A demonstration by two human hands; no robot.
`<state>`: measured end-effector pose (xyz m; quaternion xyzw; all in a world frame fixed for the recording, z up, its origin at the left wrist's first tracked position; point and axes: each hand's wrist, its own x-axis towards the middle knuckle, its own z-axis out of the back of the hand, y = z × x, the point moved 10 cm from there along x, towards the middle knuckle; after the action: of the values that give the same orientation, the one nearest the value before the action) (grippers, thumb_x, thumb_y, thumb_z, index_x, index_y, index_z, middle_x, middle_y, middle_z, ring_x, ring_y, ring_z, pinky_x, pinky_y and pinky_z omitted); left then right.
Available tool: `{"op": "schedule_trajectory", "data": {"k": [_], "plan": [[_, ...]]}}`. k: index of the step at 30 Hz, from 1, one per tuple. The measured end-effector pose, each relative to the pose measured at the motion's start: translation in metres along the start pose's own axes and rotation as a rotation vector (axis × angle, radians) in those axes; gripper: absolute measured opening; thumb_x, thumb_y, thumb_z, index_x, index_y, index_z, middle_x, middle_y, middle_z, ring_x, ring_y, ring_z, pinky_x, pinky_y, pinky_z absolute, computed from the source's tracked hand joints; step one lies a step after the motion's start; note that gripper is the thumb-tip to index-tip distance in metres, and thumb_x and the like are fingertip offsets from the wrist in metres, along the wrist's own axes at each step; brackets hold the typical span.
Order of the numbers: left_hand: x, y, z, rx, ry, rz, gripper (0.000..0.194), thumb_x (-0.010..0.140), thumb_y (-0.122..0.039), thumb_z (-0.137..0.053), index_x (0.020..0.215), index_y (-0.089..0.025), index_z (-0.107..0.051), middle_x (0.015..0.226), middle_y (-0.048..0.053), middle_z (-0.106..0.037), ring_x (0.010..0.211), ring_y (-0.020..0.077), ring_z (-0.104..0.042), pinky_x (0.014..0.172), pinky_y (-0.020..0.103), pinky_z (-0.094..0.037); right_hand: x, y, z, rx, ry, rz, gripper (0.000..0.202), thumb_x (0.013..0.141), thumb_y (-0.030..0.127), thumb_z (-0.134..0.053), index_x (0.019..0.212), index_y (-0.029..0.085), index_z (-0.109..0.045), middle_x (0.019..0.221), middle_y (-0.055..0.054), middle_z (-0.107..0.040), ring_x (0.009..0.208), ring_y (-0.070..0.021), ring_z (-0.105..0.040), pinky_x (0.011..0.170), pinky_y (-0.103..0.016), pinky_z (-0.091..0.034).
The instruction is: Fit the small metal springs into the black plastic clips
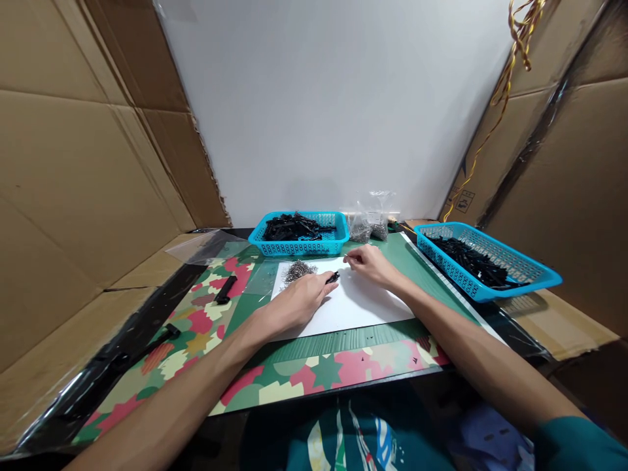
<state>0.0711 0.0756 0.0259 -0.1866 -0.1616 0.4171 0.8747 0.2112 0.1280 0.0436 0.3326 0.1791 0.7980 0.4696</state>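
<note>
My left hand point(307, 296) is closed around a small black plastic part point(333, 277), whose end sticks out past the fingertips. Slightly to the right and farther back, my right hand point(369, 263) pinches a tiny silvery piece point(346, 257), too small to make out clearly. Both hands are over a white sheet of paper point(363, 307). Beyond my left hand lies a pile of small metal pieces point(298, 270) on the sheet. The black part and the metal piece are apart from each other.
A blue basket point(299, 248) of black parts stands behind the paper; another blue basket point(534, 271) with black parts is at right. Plastic bags of metal pieces point(369, 226) sit at the back. A loose black part point(226, 290) lies left. Cardboard walls point(88, 163) flank the table.
</note>
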Motion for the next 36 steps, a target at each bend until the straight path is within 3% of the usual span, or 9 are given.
{"op": "schedule_trajectory", "data": {"k": [2,5,8,11,25,36], "plan": [[-0.001,-0.002,0.001,0.011,0.002,0.001,0.051,0.11,-0.054,-0.035,0.132,-0.021,-0.067,0.121,0.017,-0.075,0.107,0.035,-0.071,0.089,0.043,-0.051,0.0,0.006,0.006,0.036,-0.053,0.07,0.027,0.094,0.019,-0.058,0.076,0.015,-0.078,0.082,-0.007,-0.074,0.073,-0.0172,-0.059,0.07,-0.029,-0.04],[-0.002,-0.007,0.004,0.007,-0.004,-0.014,0.049,0.11,-0.052,-0.035,0.133,-0.022,-0.066,0.122,0.016,-0.075,0.108,0.0344,-0.071,0.09,0.042,-0.05,0.001,0.005,0.008,0.288,-0.088,0.099,0.024,0.093,0.036,-0.069,0.085,0.018,-0.082,0.103,-0.012,-0.078,0.091,-0.0232,-0.07,0.082,-0.034,-0.052],[-0.003,-0.011,0.004,0.002,0.004,-0.02,0.047,0.111,-0.051,-0.035,0.136,-0.023,-0.064,0.122,0.014,-0.075,0.107,0.0333,-0.071,0.09,0.042,-0.05,0.004,-0.008,0.001,0.608,-0.11,-0.012,0.035,0.086,0.052,-0.076,0.086,0.017,-0.079,0.089,-0.009,-0.078,0.084,-0.0219,-0.073,0.082,-0.035,-0.06],[-0.003,-0.012,0.004,0.008,0.012,-0.017,0.046,0.111,-0.05,-0.035,0.134,-0.022,-0.064,0.118,0.015,-0.076,0.102,0.033,-0.071,0.085,0.041,-0.05,0.005,-0.016,-0.009,0.763,-0.135,-0.12,0.045,0.082,0.06,-0.077,0.084,0.016,-0.074,0.077,-0.007,-0.074,0.074,-0.0195,-0.073,0.074,-0.035,-0.064],[-0.002,-0.012,0.005,0.001,0.01,-0.01,0.048,0.11,-0.05,-0.038,0.141,-0.022,-0.062,0.127,0.016,-0.075,0.111,0.0354,-0.072,0.092,0.043,-0.051,0.002,-0.025,-0.016,0.695,-0.178,-0.169,0.053,0.076,0.067,-0.082,0.081,0.016,-0.068,0.074,-0.009,-0.074,0.065,-0.0198,-0.073,0.065,-0.037,-0.068],[-0.004,-0.015,0.006,0.004,0.023,0.01,0.048,0.11,-0.049,-0.037,0.139,-0.02,-0.063,0.124,0.017,-0.075,0.109,0.0347,-0.072,0.088,0.042,-0.05,0.001,-0.02,-0.014,0.614,-0.179,-0.096,0.046,0.072,0.057,-0.088,0.083,0.018,-0.067,0.075,-0.006,-0.075,0.065,-0.023,-0.077,0.062,-0.035,-0.066]]}}
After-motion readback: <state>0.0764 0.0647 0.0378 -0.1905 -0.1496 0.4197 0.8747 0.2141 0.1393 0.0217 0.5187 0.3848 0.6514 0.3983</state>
